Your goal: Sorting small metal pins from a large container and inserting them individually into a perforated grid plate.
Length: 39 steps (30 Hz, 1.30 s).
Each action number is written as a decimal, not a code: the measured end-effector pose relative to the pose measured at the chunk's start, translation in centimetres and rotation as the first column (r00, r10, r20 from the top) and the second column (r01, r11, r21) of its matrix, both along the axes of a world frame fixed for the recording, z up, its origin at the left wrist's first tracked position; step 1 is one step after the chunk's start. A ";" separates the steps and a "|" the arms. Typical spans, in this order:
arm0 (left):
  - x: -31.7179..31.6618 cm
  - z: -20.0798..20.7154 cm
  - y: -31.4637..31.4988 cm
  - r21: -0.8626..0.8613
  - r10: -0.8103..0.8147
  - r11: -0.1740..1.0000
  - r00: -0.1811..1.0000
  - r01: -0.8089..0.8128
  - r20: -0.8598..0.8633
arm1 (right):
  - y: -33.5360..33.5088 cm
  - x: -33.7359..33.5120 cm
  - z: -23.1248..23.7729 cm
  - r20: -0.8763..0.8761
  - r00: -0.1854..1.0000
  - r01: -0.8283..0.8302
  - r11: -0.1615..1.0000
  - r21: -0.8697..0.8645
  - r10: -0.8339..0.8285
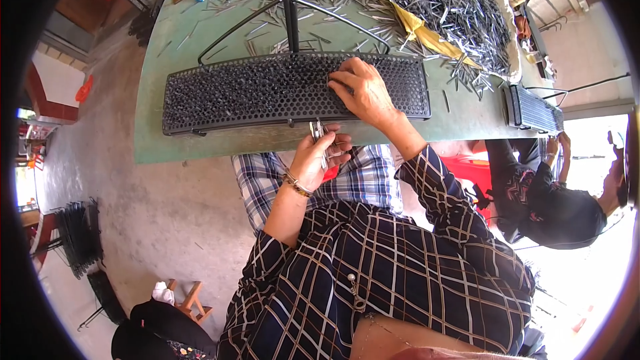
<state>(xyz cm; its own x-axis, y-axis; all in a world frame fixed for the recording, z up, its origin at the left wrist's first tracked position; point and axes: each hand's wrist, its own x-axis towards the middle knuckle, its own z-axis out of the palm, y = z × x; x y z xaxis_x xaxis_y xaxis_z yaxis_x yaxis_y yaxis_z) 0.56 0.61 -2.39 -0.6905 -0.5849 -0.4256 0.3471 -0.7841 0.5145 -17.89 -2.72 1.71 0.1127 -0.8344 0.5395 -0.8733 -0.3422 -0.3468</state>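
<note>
My left hand (pixel 321 151): clamped on slim metal strips (pixel 317 132), near edge of bench (pixel 152 117). My right hand (pixel 365 96): over black perforated rack (pixel 290 90), grip I cannot tell.

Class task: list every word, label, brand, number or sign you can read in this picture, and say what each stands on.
None can be read.
Black perforated tray: no lettering visible.
Slim metal pieces in the left hand: too small to tell.
Yellow-edged sack: no readable print.
Co-worker's dark clothing: pinkish marks, too blurred to tell whether they are letters.
</note>
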 end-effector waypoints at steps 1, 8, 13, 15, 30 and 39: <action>0.1 -0.1 0.1 0.000 0.003 1.000 1.000 -0.003 -0.001 | -0.2 0.2 0.3 -0.025 1.000 0.009 0.999 0.046 -0.007; -1.1 -1.3 0.5 -0.005 0.118 0.993 0.991 -0.118 0.064 | -1.3 0.5 1.4 -0.265 0.964 0.081 0.976 0.200 -0.026; -2.0 -1.5 0.7 -0.016 0.222 0.975 0.974 -0.222 0.043 | -2.1 0.5 2.6 -0.365 0.930 0.052 0.963 0.263 0.050; -2.2 -1.3 0.9 -0.035 0.272 0.962 0.957 -0.270 0.097 | -2.6 0.3 2.4 -0.387 0.919 0.062 0.945 0.320 0.071; -2.0 -1.1 0.2 0.076 0.218 0.975 0.965 -0.208 -0.147 | -4.2 -0.2 1.6 -0.156 0.977 -0.075 0.920 0.384 0.145; -1.8 -1.2 0.2 -0.149 0.167 0.974 0.985 -0.170 -0.032 | -4.6 0.0 2.1 -0.085 0.995 -0.014 0.910 0.413 0.054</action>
<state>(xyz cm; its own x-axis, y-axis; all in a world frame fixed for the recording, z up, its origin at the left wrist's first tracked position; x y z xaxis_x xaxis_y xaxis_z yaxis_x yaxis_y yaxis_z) -1.25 0.84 -3.61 -0.5841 -0.7497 -0.3112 0.4784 -0.6276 0.6141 -17.85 -7.32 3.80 0.1781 -0.9748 0.1345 -0.8986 -0.2168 -0.3815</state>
